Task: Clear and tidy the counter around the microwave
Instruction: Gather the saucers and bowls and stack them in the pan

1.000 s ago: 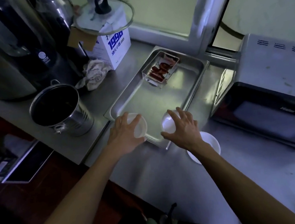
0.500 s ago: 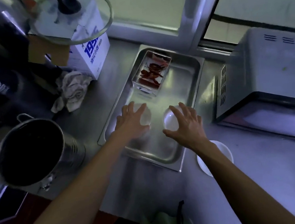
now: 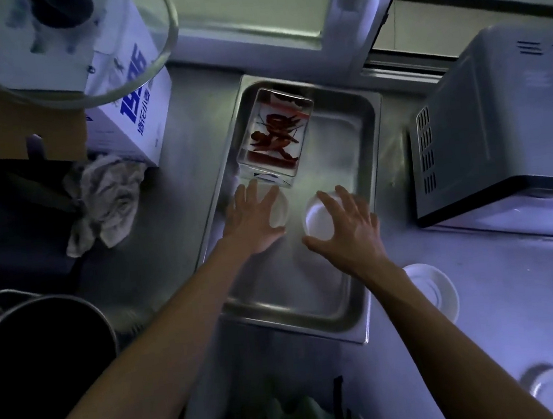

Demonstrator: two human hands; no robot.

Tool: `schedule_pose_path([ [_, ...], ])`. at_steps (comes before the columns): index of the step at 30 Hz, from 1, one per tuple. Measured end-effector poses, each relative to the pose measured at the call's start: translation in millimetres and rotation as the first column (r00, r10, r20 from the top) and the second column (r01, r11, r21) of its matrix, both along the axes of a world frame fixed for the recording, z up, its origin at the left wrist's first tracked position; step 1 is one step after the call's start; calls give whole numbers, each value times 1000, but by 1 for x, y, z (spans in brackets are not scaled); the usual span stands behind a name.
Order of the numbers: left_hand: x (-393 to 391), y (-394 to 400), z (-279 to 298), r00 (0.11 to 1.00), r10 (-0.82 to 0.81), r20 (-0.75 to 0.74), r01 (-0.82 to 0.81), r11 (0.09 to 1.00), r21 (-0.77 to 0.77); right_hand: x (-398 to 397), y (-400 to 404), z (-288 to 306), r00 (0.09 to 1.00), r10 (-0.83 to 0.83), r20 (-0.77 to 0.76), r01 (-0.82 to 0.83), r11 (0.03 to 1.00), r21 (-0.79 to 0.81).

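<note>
Both hands reached into the shallow rectangular stainless-steel tray that sat on the steel surface at the nine o'clock side of the grey boxy microwave. The left hand lay fingers spread over a small round white bowl, covering most of it; whether the fingers actually gripped the rim could not be told. The right hand was likewise spread, thumb and fingers curved around the edge of a second small white bowl, apparently holding it from above so it could be set flat on the tray floor. Just beyond the left hand, at twelve o'clock, stood a clear rectangular container of red chillies, touching or nearly touching the first bowl. Gathering the bowls beside it looked like a way to free the surface near the microwave. A white round saucer lay outside the tray, at five o'clock from the right hand, probably awaiting collection. A crumpled grey cloth lay at nine o'clock, well apart.
</note>
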State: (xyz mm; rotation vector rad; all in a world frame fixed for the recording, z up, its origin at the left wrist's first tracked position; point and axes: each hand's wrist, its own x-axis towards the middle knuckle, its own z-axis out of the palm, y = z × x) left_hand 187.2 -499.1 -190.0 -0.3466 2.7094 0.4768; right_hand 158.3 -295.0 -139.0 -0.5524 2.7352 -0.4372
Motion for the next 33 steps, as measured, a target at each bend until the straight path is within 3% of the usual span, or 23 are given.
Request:
schedule_pose_path([
  [10, -11, -3, -15, 995, -80, -66, 74, 994, -84, -11, 0, -14, 1000, -8, 22, 8, 1000, -4],
  [16, 10, -14, 2, 996, 36, -84, -37, 999, -17, -19, -12, -13, 999, 43, 15, -43, 998, -38],
  [21, 31, -24, 23, 960, 207, -187, -193, 977, 93, -24, -43, -7, 992, 124, -35, -126, 991, -44],
  [28, 57, -41, 45, 890, 289, -352, -245, 955, 164, -20, -89, -14, 965, 257, -46, -258, 966, -9],
  [33, 61, -60, 36, 908, 287, -304, -254, 956, 144, -16, -110, -28, 941, 335, -54, -335, 942, 10],
])
